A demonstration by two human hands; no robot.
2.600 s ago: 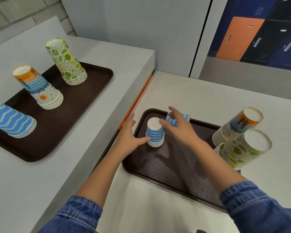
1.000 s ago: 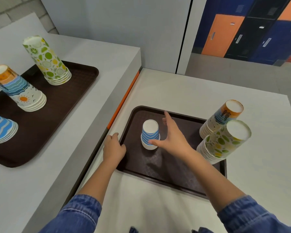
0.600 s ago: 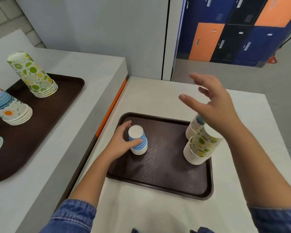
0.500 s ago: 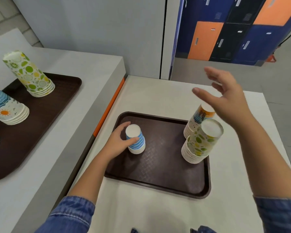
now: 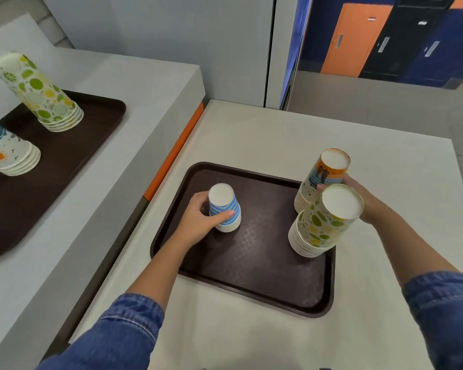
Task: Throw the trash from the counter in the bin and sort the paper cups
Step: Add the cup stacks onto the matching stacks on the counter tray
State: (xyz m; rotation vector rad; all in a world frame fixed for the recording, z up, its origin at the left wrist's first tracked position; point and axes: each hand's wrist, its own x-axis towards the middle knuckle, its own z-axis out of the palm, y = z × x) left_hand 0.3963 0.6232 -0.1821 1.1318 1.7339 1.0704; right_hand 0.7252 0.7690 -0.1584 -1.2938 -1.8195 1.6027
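The upturned blue-wave paper cup (image 5: 225, 212) stands on the brown tray (image 5: 265, 265), your left grip (image 5: 195, 222) curled round it. Your right grip (image 5: 367, 202) clasps the orange-topped cup stack (image 5: 328, 175) at that tray's far right edge.

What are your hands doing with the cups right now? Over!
Left hand grips blue-striped cup, upside down on near tray. Right hand holds orange cup stack. Green-dotted stack in front, partly hiding right hand.

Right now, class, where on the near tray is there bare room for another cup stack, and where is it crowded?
Bare: middle and front of the near tray, between the blue cups in the left hand and the dotted stack. Crowded: right edge, where the right hand grips the orange stack.
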